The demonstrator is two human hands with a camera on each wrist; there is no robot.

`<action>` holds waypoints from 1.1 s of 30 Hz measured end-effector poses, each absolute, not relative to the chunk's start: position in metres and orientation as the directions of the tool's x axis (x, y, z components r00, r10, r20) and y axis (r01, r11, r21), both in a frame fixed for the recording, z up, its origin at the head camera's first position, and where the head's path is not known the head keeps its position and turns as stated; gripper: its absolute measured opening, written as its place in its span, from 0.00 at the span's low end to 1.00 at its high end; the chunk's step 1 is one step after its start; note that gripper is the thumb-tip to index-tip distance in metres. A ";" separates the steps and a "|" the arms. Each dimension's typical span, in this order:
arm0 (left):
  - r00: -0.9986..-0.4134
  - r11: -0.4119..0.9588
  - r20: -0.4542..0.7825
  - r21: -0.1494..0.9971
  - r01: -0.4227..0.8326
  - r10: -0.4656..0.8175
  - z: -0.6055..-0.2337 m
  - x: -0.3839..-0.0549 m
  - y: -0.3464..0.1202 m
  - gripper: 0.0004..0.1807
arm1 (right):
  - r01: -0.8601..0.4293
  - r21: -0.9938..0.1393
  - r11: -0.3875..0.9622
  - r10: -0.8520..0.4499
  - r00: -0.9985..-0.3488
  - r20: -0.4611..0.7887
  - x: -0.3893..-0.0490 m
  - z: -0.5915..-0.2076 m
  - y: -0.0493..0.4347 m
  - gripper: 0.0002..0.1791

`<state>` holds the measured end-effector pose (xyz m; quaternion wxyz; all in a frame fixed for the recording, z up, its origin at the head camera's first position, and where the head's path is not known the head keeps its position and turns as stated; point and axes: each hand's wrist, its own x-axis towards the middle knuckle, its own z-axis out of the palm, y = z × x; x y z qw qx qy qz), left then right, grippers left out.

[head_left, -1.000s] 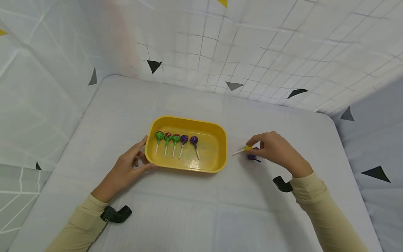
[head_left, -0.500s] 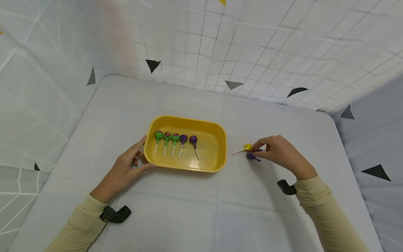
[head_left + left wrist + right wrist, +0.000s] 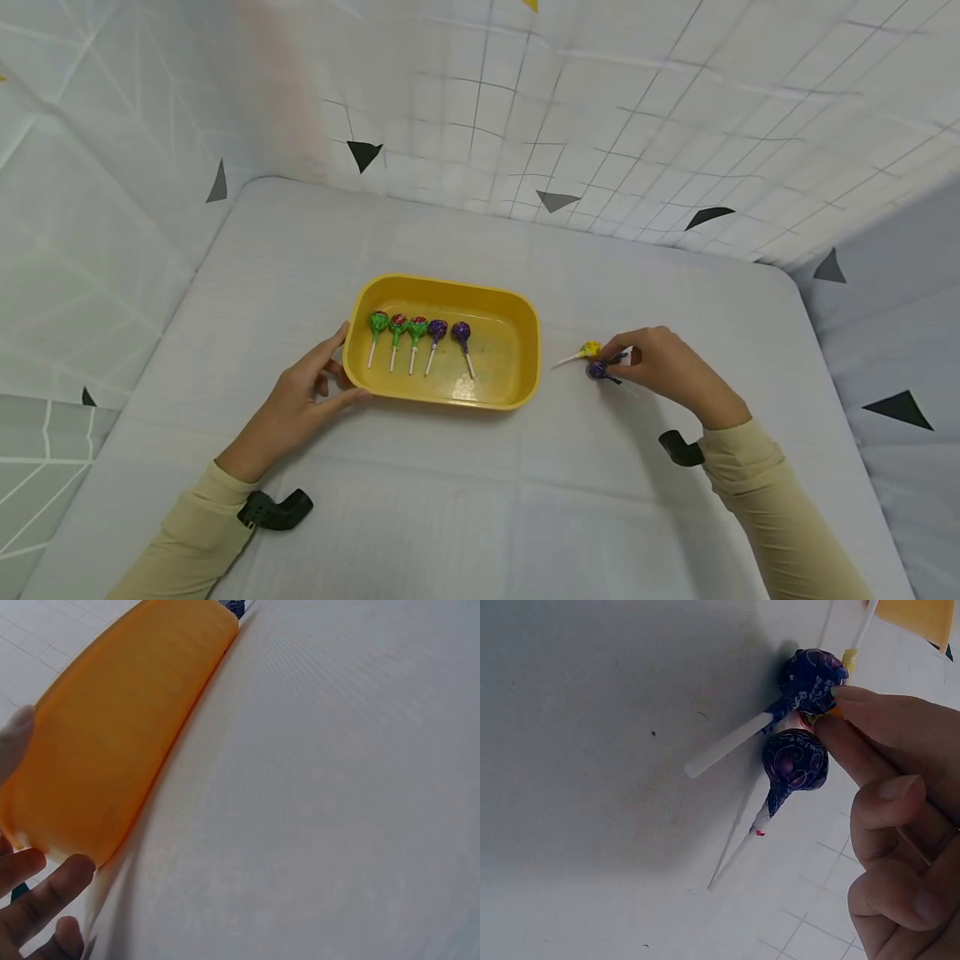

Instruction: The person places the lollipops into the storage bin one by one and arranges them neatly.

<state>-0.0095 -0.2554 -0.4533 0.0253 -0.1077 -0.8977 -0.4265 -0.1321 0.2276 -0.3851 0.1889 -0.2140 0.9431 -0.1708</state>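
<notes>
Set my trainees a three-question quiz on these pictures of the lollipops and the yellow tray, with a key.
1. How many lollipops lie inside the yellow tray?
2. True or false: the left hand is touching a lollipop.
3. Outside the tray, which wrapper's stick points toward the tray?
a) green
b) yellow
c) purple

Key:
1. Five.
2. False; the left hand holds the tray.
3. b, the yellow lollipop.

Orange tray (image 3: 127, 727); left grip (image 3: 45, 900) holding it

1 ylw tray (image 3: 507, 354), 3 grn pops (image 3: 398, 323), 4 prpl pops (image 3: 461, 332), 1 ylw pop (image 3: 590, 349)
</notes>
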 end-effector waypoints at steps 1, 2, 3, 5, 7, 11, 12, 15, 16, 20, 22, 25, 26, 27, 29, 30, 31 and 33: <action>-0.976 0.612 0.136 0.761 0.214 0.171 -0.453 -0.009 -0.256 0.53 | -0.337 -0.403 0.851 -0.466 -0.838 -0.284 -0.132 -0.386 0.228 0.09; -0.976 0.611 0.137 0.762 0.213 0.170 -0.453 -0.009 -0.256 0.53 | -0.338 -0.403 0.851 -0.468 -0.837 -0.285 -0.132 -0.387 0.228 0.09; -0.976 0.610 0.138 0.763 0.213 0.169 -0.454 -0.009 -0.256 0.53 | -0.338 -0.403 0.850 -0.467 -0.837 -0.284 -0.132 -0.387 0.228 0.09; -0.976 0.608 0.140 0.764 0.215 0.169 -0.454 -0.009 -0.256 0.53 | -0.336 -0.405 0.850 -0.467 -0.837 -0.285 -0.132 -0.389 0.228 0.10; -0.976 0.607 0.141 0.765 0.215 0.168 -0.454 -0.009 -0.256 0.53 | -0.333 -0.410 0.849 -0.468 -0.835 -0.289 -0.132 -0.391 0.228 0.10; -0.977 0.610 0.136 0.764 0.211 0.167 -0.454 -0.009 -0.256 0.53 | -0.331 -0.424 0.843 -0.475 -0.829 -0.296 -0.131 -0.394 0.227 0.09; -0.977 0.610 0.131 0.765 0.206 0.166 -0.454 -0.009 -0.256 0.53 | -0.329 -0.426 0.843 -0.474 -0.829 -0.297 -0.131 -0.394 0.227 0.09; -0.979 0.612 0.121 0.766 0.198 0.165 -0.453 -0.010 -0.255 0.53 | -0.322 -0.427 0.845 -0.468 -0.831 -0.300 -0.131 -0.395 0.226 0.07; -0.979 0.612 0.117 0.767 0.194 0.165 -0.453 -0.010 -0.255 0.53 | -0.320 -0.426 0.846 -0.466 -0.832 -0.301 -0.130 -0.396 0.226 0.07; -0.980 0.610 0.109 0.769 0.190 0.168 -0.453 -0.010 -0.255 0.53 | -0.312 -0.421 0.852 -0.456 -0.838 -0.300 -0.129 -0.396 0.225 0.06; -0.980 0.610 0.106 0.770 0.188 0.169 -0.453 -0.010 -0.255 0.53 | -0.311 -0.419 0.853 -0.452 -0.842 -0.296 -0.128 -0.397 0.225 0.06; -0.980 0.610 0.103 0.771 0.185 0.168 -0.453 -0.011 -0.255 0.53 | -0.314 -0.423 0.850 -0.454 -0.844 -0.286 -0.127 -0.398 0.224 0.06; -0.981 0.611 0.101 0.770 0.183 0.167 -0.453 -0.011 -0.255 0.53 | -0.315 -0.427 0.847 -0.456 -0.843 -0.284 -0.127 -0.398 0.224 0.06; -0.981 0.613 0.100 0.769 0.183 0.167 -0.453 -0.011 -0.255 0.53 | -0.317 -0.431 0.845 -0.460 -0.842 -0.282 -0.127 -0.399 0.224 0.07; -0.981 0.615 0.102 0.767 0.183 0.165 -0.453 -0.011 -0.255 0.53 | -0.317 -0.447 0.836 -0.468 -0.839 -0.279 -0.126 -0.401 0.223 0.08; -0.981 0.618 0.103 0.764 0.184 0.165 -0.453 -0.011 -0.255 0.53 | -0.321 -0.451 0.833 -0.473 -0.836 -0.278 -0.126 -0.401 0.222 0.09; -0.981 0.618 0.105 0.764 0.186 0.166 -0.453 -0.011 -0.255 0.53 | -0.325 -0.455 0.829 -0.478 -0.834 -0.276 -0.126 -0.402 0.222 0.09; -0.979 0.619 0.115 0.761 0.194 0.167 -0.453 -0.011 -0.255 0.54 | -0.328 -0.455 0.828 -0.480 -0.834 -0.273 -0.125 -0.403 0.221 0.10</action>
